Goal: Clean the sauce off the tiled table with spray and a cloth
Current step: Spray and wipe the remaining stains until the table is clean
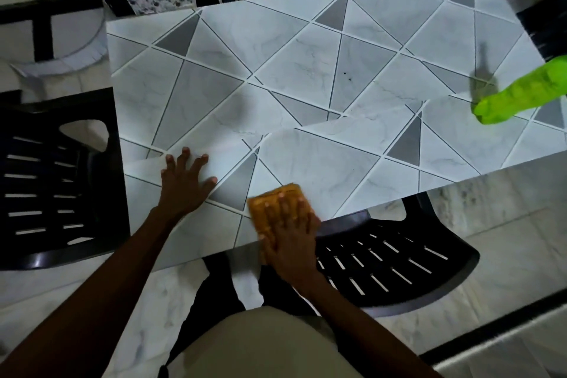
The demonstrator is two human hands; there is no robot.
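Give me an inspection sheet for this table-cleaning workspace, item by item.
Surface: tiled table, a few small dark specks near its middle.
Job's things: orange cloth at the near edge; green bottle, blurred, at the right side.
Clutter: nothing seen.
Grippers: left hand flat on the table, fingers spread; right hand pressing flat on the cloth.
Cables: nothing seen.
Surroundings: black plastic chairs around the table; pale marbled floor.

The right hand (291, 239) is hiding much of the orange cloth (257, 212); far right of it, a blurred green spray bottle (518, 95) is running off-frame.
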